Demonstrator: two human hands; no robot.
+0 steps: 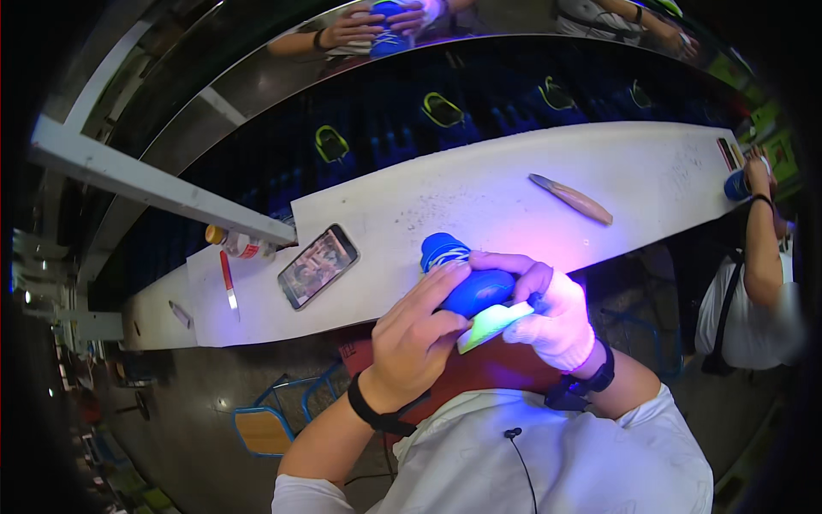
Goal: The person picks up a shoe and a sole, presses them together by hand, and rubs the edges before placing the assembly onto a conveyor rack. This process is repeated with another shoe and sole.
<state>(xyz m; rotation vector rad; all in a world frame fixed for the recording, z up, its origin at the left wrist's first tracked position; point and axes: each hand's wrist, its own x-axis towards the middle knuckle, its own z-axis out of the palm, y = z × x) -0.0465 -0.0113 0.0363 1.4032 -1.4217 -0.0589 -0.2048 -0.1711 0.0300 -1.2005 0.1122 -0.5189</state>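
The blue lace-up shoe (479, 292) is held in both hands just off the near edge of the white worktop (411, 227); the left hand (413, 336) has its fingers closed around one side; the white-gloved right hand (552, 319) has its fingers clasped about the other, by the glowing green strip (486, 325), which is probably the sole, though glare blurs it; on the worktop lie a smartphone (318, 266), a red-handled knife (229, 285) and a pointed wooden tool (571, 199), well apart from the shoe.
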